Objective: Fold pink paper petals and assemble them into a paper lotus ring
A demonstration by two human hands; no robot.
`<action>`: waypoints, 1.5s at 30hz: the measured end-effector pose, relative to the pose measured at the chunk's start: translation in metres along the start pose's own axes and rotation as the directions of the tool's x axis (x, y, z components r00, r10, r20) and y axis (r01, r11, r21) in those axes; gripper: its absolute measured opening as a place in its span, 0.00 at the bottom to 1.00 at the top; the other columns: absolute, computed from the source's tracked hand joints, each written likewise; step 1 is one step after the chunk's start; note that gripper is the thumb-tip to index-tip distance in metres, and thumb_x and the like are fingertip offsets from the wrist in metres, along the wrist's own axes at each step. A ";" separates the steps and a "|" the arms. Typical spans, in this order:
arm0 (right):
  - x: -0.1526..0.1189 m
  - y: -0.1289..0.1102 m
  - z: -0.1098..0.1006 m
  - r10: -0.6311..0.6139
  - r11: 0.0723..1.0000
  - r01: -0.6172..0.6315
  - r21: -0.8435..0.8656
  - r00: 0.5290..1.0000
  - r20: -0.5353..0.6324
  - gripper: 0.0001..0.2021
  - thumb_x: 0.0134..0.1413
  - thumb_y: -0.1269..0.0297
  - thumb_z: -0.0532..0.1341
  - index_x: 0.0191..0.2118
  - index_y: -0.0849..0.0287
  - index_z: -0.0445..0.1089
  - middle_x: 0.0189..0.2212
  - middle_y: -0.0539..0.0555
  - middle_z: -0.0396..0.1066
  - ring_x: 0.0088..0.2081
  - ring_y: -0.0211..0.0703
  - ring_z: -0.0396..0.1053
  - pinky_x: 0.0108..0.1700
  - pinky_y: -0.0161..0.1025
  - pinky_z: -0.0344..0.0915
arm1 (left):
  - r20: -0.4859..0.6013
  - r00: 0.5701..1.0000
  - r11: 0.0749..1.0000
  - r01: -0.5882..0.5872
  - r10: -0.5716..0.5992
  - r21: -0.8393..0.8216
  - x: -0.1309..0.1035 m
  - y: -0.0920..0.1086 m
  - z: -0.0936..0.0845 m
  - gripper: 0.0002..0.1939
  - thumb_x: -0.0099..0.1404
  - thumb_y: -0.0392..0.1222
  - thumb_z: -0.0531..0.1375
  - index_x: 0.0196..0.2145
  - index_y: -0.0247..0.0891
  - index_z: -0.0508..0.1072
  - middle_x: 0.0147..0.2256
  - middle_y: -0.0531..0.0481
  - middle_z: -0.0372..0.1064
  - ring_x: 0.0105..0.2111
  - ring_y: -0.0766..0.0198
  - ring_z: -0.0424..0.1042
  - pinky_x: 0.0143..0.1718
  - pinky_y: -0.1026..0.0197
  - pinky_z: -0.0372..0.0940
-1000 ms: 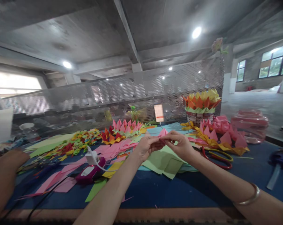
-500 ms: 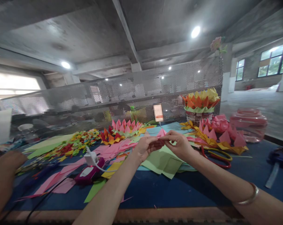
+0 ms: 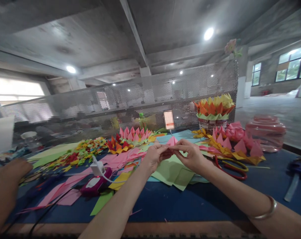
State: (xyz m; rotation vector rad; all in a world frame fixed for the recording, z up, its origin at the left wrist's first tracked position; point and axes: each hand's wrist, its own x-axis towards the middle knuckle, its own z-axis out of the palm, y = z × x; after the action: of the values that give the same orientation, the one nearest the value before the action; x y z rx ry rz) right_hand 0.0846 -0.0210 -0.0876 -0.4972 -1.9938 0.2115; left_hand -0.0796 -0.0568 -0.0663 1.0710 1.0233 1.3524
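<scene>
A pink folded paper piece, pointed at the top, is pinched between both of my hands over the table's middle. My left hand grips its lower left edge with thumb and fingers. From the other side my right hand pinches the lower right edge. Fingertips hide the bottom of the fold. Beneath the hands lie sheets of light green paper. Scissors with red and yellow handles rest just right of my right wrist.
A purple power socket with a white plug stands left of my forearm. Pink paper strips and folded flowers lie behind. At right are a paper-flower basket, a pink jar and a glue gun. Another person's hand is at left.
Both hands stay in nearly the same place, still pinching the pink paper. The view has shifted very slightly, and the other person's hand at left has moved a little.
</scene>
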 end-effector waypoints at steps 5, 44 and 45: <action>-0.001 -0.009 -0.007 0.068 0.995 -0.070 0.069 0.997 0.033 0.12 0.50 0.75 0.54 0.33 0.56 0.73 0.33 0.53 0.68 0.35 0.39 0.66 0.37 0.37 0.62 | -0.073 0.988 0.989 -0.129 0.134 0.066 0.004 -0.002 -0.001 0.15 0.47 0.47 0.67 0.26 0.31 0.74 0.24 0.46 0.73 0.26 0.66 0.71 0.32 0.63 0.66; -0.001 0.002 0.013 0.602 0.627 -0.586 0.513 0.783 0.159 0.18 0.41 0.49 0.64 0.22 0.62 0.70 0.20 0.50 0.67 0.23 0.36 0.59 0.28 0.36 0.55 | 0.007 0.892 0.765 -0.391 0.452 0.511 0.004 -0.011 0.003 0.14 0.55 0.49 0.59 0.21 0.36 0.69 0.21 0.53 0.62 0.25 0.67 0.61 0.30 0.66 0.58; -0.001 0.002 0.012 0.602 0.625 -0.586 0.516 0.782 0.160 0.18 0.41 0.49 0.64 0.23 0.62 0.71 0.20 0.50 0.67 0.24 0.36 0.59 0.29 0.36 0.55 | 0.012 0.887 0.752 -0.399 0.462 0.524 0.005 -0.010 0.002 0.14 0.55 0.49 0.59 0.21 0.36 0.70 0.22 0.53 0.62 0.26 0.67 0.61 0.30 0.66 0.58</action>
State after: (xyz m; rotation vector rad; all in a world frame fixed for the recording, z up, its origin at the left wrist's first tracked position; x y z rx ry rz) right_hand 0.0745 -0.0187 -0.0950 -0.7651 -1.5630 1.1545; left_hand -0.0749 -0.0516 -0.0755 1.7337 1.3262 1.5638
